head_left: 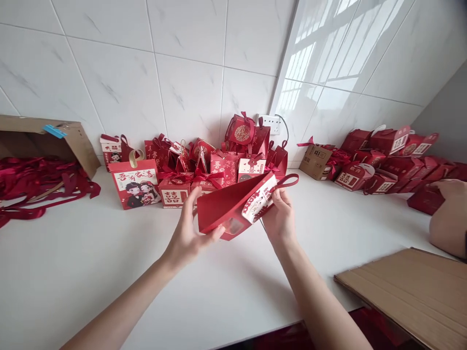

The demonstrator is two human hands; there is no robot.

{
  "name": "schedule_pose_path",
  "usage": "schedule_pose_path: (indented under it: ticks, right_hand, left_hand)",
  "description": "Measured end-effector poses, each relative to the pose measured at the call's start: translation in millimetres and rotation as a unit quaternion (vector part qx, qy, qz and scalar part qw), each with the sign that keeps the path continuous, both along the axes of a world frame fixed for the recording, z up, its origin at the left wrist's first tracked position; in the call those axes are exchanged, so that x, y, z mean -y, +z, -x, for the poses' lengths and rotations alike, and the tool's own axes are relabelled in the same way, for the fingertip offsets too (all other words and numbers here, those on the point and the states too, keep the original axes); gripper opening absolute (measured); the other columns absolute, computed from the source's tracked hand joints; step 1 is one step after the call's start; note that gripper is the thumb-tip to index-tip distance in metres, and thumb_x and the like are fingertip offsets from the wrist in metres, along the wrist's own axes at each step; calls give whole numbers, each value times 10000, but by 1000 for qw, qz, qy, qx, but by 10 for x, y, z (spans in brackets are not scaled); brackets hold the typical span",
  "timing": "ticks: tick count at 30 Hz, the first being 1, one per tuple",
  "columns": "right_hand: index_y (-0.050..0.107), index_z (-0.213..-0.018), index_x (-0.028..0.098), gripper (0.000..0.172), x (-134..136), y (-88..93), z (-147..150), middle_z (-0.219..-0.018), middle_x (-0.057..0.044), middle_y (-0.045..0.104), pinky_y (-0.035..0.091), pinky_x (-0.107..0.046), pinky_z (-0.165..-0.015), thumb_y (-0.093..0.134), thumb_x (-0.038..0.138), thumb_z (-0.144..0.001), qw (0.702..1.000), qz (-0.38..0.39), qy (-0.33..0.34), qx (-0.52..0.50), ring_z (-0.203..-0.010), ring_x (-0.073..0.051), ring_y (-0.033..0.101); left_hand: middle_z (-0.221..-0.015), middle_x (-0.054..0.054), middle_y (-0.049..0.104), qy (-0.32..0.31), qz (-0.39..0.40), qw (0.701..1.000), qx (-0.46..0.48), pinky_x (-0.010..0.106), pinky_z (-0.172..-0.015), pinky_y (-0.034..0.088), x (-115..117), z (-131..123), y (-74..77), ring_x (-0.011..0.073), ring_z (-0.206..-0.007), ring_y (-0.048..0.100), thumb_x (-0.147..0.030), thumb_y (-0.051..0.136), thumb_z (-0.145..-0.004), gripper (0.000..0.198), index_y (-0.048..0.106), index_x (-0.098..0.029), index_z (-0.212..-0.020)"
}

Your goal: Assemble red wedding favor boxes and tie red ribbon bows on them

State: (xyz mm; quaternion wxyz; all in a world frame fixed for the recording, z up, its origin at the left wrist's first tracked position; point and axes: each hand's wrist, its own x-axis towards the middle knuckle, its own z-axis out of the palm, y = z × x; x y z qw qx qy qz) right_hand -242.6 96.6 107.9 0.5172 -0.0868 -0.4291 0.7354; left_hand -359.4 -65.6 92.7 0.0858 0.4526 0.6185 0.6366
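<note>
Between my hands, above the white table, a red paper gift box (228, 201) is held tilted. It has a white printed panel, a small clear window and a dark red ribbon loop at its upper right end. My left hand (191, 228) grips its left end, with the thumb along the lower edge by the window. My right hand (282, 214) pinches the right end just under the ribbon loop (288, 181). Part of the right fingers is hidden behind the box. Directly behind it stand red boxes with ribbon bows (177, 192) and a gift box with a printed couple (135, 187).
Red ribbons (40, 182) spill from an open cardboard box (78, 146) at the left. More red boxes (394, 155) are stacked at the right beside a small carton (315, 161). Another person's hand (450, 214) is at the right edge. Flat cardboard (412, 287) lies at the lower right.
</note>
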Motion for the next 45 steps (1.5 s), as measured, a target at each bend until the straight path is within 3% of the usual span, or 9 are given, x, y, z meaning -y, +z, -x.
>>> schedule_pose_path:
  ticks: [5, 12, 21, 23, 26, 29, 31, 36, 45]
  right_hand:
    - [603, -788, 243, 72, -33, -20, 51, -895, 27, 663, 487, -296, -729, 643, 280, -741, 996, 25, 60, -57, -817, -156, 605]
    - [629, -982, 296, 279, -17, 14, 76, -1009, 22, 685, 482, -381, -939, 625, 225, -713, 993, 63, 74, -70, -1052, -179, 614]
    - [644, -1069, 260, 373, -22, -97, -2, -1046, -63, 704, 510, -506, -892, 604, 485, -774, 994, 35, 105, -21, -1004, -283, 645]
    - [653, -1060, 248, 389, -29, -115, -20, -1029, -67, 710, 512, -502, -890, 617, 495, -761, 993, 31, 114, -22, -988, -287, 651]
    - [659, -1044, 262, 369, -14, -81, -7, -1008, -37, 714, 517, -465, -899, 634, 490, -755, 990, 11, 138, -41, -985, -260, 651]
    - [682, -969, 251, 317, 53, -24, 28, -990, -11, 717, 524, -398, -907, 700, 447, -720, 985, -12, 172, -29, -956, -227, 659]
    - [685, -966, 232, 329, 122, -2, 43, -1022, -25, 713, 521, -391, -916, 739, 416, -699, 982, -33, 185, -11, -964, -232, 660]
    - [622, -1104, 242, 523, 261, 4, 37, -1103, -63, 686, 508, -441, -930, 797, 414, -642, 983, -80, 166, -4, -1071, -276, 621]
    - [599, -1126, 233, 522, 245, 12, 33, -1110, -79, 680, 501, -457, -941, 757, 450, -677, 980, -109, 163, 11, -1127, -290, 589]
  left_hand:
    - [-1230, 118, 585, -39, -22, 999, -30, 385, -965, 479, 1, 51, 37, 277, -1135, 570, -387, 736, -697, 644, 458, -207, -1249]
    - [-1327, 145, 513, 24, -111, 970, -217, 400, -1017, 458, 36, 114, -76, 286, -1236, 506, -331, 791, -663, 771, 401, -222, -1320]
    - [-1265, 127, 555, 54, -239, 837, -488, 436, -969, 514, 28, 189, -20, 284, -1268, 487, -137, 702, -761, 676, 388, -246, -1349]
    - [-1231, 95, 572, 58, -247, 828, -500, 425, -948, 528, 38, 193, -21, 271, -1241, 516, -143, 715, -749, 646, 421, -275, -1309]
    - [-1201, 100, 578, 70, -245, 877, -408, 415, -895, 540, 53, 169, -31, 285, -1152, 573, -251, 799, -659, 695, 451, -259, -1261]
    - [-1019, 82, 643, 68, -200, 962, -171, 357, -745, 559, 45, 143, -17, 252, -911, 653, -437, 790, -618, 651, 511, -200, -1156]
    - [-903, 63, 667, 38, -160, 986, 9, 347, -697, 553, 22, 140, 5, 241, -819, 658, -555, 706, -651, 573, 559, -181, -1060]
    - [-966, 96, 696, -34, -72, 954, 290, 392, -716, 558, -35, 134, 29, 311, -924, 651, -688, 557, -677, 644, 585, -177, -1068]
    - [-1083, 105, 680, -45, -63, 948, 308, 407, -754, 562, -36, 87, 33, 337, -1018, 623, -692, 569, -664, 741, 540, -177, -1196]
